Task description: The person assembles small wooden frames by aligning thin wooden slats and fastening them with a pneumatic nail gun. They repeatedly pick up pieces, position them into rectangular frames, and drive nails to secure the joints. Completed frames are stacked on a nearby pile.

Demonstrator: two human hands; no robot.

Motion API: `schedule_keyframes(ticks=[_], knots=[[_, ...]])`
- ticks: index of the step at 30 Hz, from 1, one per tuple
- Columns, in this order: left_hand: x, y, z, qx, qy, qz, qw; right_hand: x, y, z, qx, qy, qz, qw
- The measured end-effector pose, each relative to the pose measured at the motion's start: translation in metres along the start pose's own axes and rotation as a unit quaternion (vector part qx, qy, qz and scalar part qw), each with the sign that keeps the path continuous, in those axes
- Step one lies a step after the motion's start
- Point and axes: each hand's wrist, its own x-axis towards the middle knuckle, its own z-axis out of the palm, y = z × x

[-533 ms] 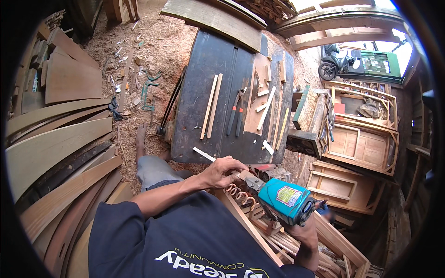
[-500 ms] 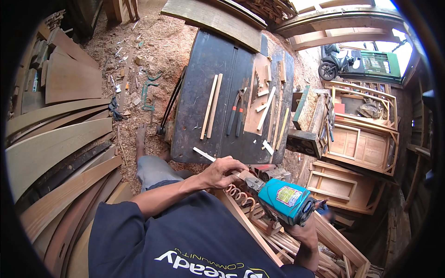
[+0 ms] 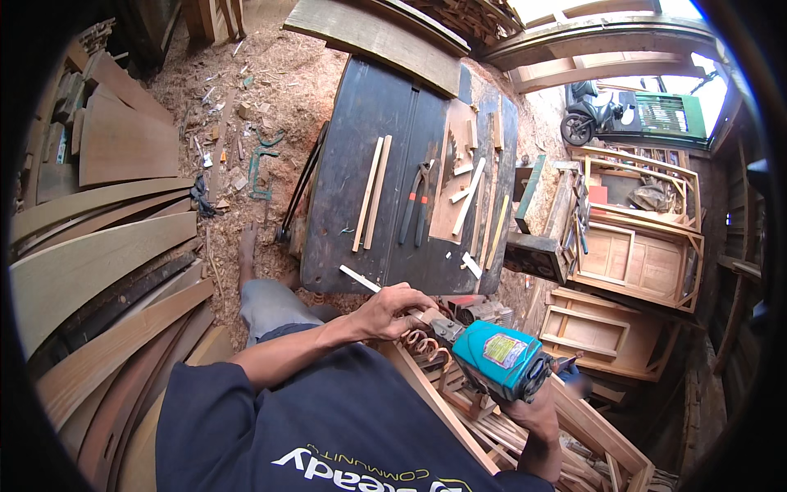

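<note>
My right hand (image 3: 533, 410) is wrapped round the handle of a teal nail gun (image 3: 498, 357), partly hidden beneath its body. The gun's dark metal nose meets the wood just beyond my left fingertips. My left hand (image 3: 392, 312) is closed on a thin, pale wooden strip (image 3: 358, 278), whose far end sticks out toward the black-topped table (image 3: 336, 238). A coiled orange-brown air hose (image 3: 425, 347) hangs below the nose. Under the gun lies a wooden frame (image 3: 438, 394) with several slim strips (image 3: 500, 435); the exact contact at the nose is hard to make out.
On the table lie pincers (image 3: 420, 205) with orange-and-black handles, two long strips (image 3: 373, 193), a board (image 3: 449, 221) and offcuts. Curved planks (image 3: 106, 254) are stacked at left, framed panels (image 3: 635, 254) at right. Wood shavings (image 3: 279, 70) and a green clamp (image 3: 261, 176) cover the floor.
The nail gun has shifted very slightly left and down in the picture. Both hands keep the same grip, and the table's contents lie as before.
</note>
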Motion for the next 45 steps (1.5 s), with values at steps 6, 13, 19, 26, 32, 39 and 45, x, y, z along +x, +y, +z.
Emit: schedule_keyframes(ticks=[6,13,19,26,32,39,45], knots=[[-0.001,0.0,0.0,0.01,-0.007,0.005,1.0,-0.004,-0.001,-0.001,0.064,0.012,0.078,0.995],[0.0,0.001,0.001,0.003,-0.013,-0.011,1.0,-0.006,0.01,-0.002,0.019,-0.004,0.038,0.999],[0.0,0.0,0.002,0.009,-0.013,-0.006,1.0,-0.021,0.021,-0.003,0.08,0.014,0.091,0.992],[0.014,0.009,-0.006,-0.138,0.045,-0.126,0.981,-0.053,0.051,-0.011,0.043,0.132,0.066,0.988],[0.042,0.023,-0.033,-0.172,0.114,-0.24,0.949,-0.073,0.073,-0.004,0.179,0.223,0.167,0.944],[0.049,0.003,-0.061,-0.215,0.138,-0.27,0.928,-0.073,0.093,0.021,0.212,0.251,0.137,0.935],[0.051,-0.022,-0.074,-0.263,0.189,-0.283,0.903,-0.048,0.075,0.024,0.256,0.252,0.115,0.926]])
